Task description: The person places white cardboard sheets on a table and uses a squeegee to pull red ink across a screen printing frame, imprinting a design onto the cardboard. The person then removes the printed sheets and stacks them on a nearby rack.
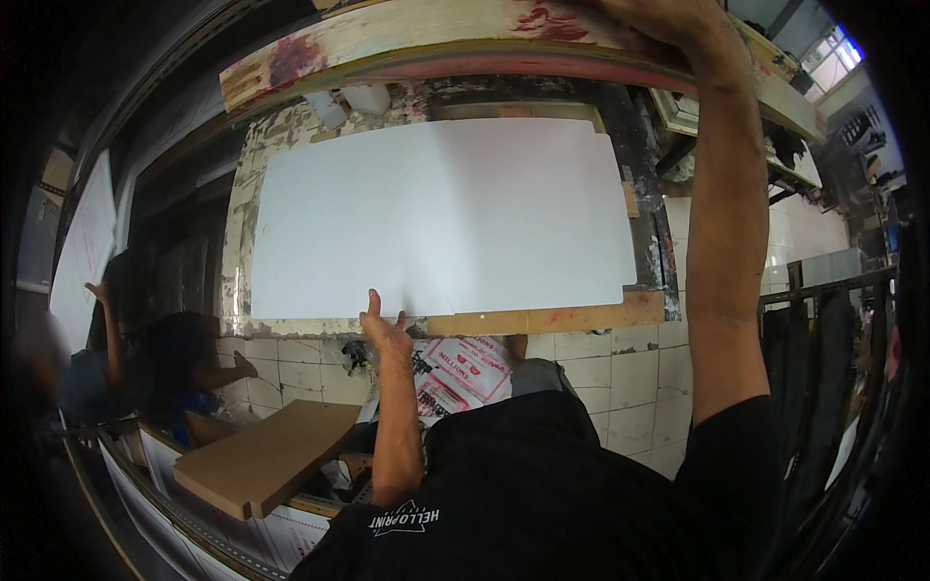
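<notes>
A large white sheet [446,218] with notched corners lies over a worn, paint-spotted work table [237,252]. At its near edge, left of the middle, is my left hand [386,329]. One finger stretches over the sheet and the others bend at its edge, seemingly holding it. My right arm reaches up along the right side. My right hand [668,21] grips a raised wooden frame [407,39] with red stains, above the table's far side. The upper picture edge cuts off part of that hand, and its fingertips are hidden.
A brown cardboard piece [271,450] rests on a rack at the lower left. Another person's hand [97,290] holds a white panel [82,232] at far left. Dark metal racks [823,339] stand at right. Printed plastic wrapping [463,373] lies below the table's near edge.
</notes>
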